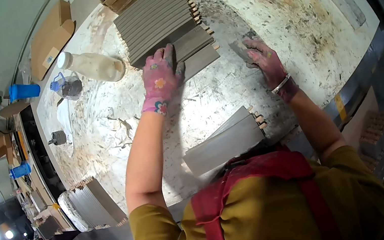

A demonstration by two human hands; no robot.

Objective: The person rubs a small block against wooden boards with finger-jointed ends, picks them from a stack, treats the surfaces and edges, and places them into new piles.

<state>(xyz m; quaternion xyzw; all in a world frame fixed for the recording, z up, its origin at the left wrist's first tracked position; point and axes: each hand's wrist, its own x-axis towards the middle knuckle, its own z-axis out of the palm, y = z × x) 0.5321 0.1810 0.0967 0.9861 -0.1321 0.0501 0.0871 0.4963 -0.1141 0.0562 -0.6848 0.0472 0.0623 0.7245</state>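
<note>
As seen from my head, my left hand (160,82), in a pink flowered glove, lies over the near left end of a row of grey slats (154,21), its thumb parted from the fingers. The row lies at the far side of the stained white desk (311,55), pale wooden pegs (192,6) sticking out along its right side. My right hand (268,63), gloved too, pinches a flat grey piece (240,51), just beside the nearest slats. Two more slats (224,142) overlap close to my red apron (253,173), and another bundle of slats (95,204) stands at the desk's lower left. Left of the row lie a white-capped plastic bottle (95,66) and a small blue-handled jug (72,87), with an opened cardboard box (52,39) beyond.
</note>
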